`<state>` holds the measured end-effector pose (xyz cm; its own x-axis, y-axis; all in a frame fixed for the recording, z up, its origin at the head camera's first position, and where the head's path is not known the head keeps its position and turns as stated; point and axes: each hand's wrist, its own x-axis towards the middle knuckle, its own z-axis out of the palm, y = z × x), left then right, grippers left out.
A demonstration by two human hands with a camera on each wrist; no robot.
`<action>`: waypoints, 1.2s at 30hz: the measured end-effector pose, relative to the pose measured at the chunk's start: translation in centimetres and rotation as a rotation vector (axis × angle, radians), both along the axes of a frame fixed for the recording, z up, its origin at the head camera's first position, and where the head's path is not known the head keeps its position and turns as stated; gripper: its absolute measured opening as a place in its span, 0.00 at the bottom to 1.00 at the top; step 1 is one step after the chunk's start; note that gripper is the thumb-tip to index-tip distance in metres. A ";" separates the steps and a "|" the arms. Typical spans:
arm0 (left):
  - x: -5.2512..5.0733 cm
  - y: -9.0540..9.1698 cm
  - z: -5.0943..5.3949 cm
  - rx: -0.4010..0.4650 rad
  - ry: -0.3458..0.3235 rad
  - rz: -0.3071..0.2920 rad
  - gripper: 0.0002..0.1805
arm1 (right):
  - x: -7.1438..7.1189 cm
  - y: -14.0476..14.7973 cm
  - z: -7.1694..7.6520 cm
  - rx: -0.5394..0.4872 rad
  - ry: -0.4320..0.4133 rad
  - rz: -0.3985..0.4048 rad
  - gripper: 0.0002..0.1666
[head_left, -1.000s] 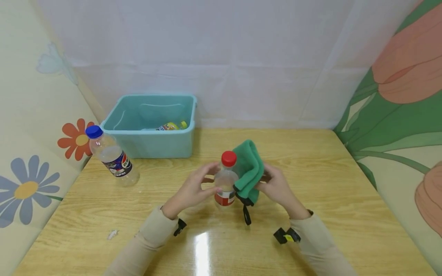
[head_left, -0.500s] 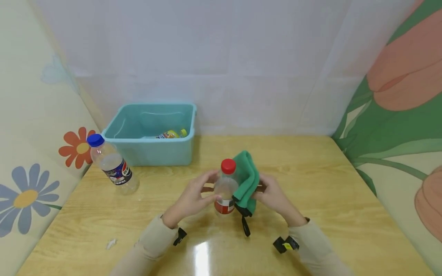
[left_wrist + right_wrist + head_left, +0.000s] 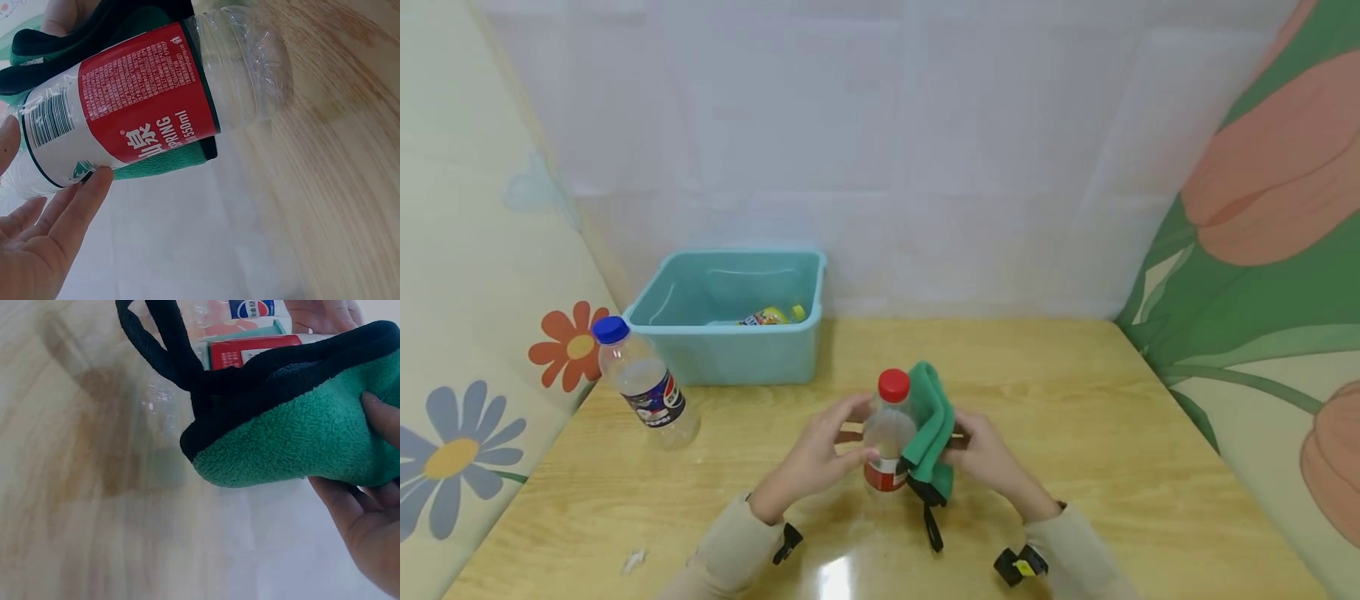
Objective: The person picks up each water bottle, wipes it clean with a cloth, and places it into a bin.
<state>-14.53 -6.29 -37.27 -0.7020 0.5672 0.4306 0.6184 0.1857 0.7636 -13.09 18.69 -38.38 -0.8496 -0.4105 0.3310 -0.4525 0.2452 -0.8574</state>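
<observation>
Bottle with blue cap (image 3: 651, 396) stands at far left, just beside the light-blue bin (image 3: 741, 358). Next, the left forearm comes forward and inward. The left hand (image 3: 812, 454) holds the red-capped bottle (image 3: 889, 435) between thumb and bent fingers, palm apart from it. This bottle is about upright; whether its base touches the table (image 3: 1075, 392), I cannot tell. At its right side is green cloth (image 3: 934, 429), which the right hand (image 3: 988, 458) pinches between thumb and fingers, its forearm angled inward too.
</observation>
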 end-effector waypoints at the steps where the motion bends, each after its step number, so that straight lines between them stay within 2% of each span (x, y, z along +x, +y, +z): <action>1: 0.0 0.0 0.0 0.000 -0.001 -0.001 0.36 | 0.0 0.0 -0.3 0.000 0.020 0.007 0.22; 6: 0.2 0.0 -0.1 0.007 -0.016 0.000 0.35 | 0.0 -0.1 -0.9 0.015 0.010 0.015 0.22; 10: 0.5 0.0 -0.3 -0.002 -0.060 0.011 0.35 | 0.5 -0.3 -1.1 0.051 -0.090 0.007 0.21; 14: 0.7 -0.1 -0.5 -0.006 -0.062 0.008 0.35 | 0.8 -0.5 -1.4 0.080 -0.146 0.004 0.22; 21: 0.2 0.0 -0.3 -0.006 -0.036 0.008 0.35 | 0.4 -0.5 -1.2 0.134 -0.106 -0.033 0.20; 32: 0.0 0.0 0.0 -0.015 -0.030 0.001 0.35 | 0.5 -0.1 -1.3 0.098 -0.036 -0.125 0.19; 36: 0.1 -0.2 -0.2 -0.016 -0.039 0.002 0.35 | 0.8 0.0 -1.1 0.087 -0.020 -0.136 0.19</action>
<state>-14.42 -6.46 -37.46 -0.7192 0.5723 0.3940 0.5879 0.1991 0.7840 -12.32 18.71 -39.50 -0.9056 -0.3173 0.2816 -0.3928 0.3766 -0.8389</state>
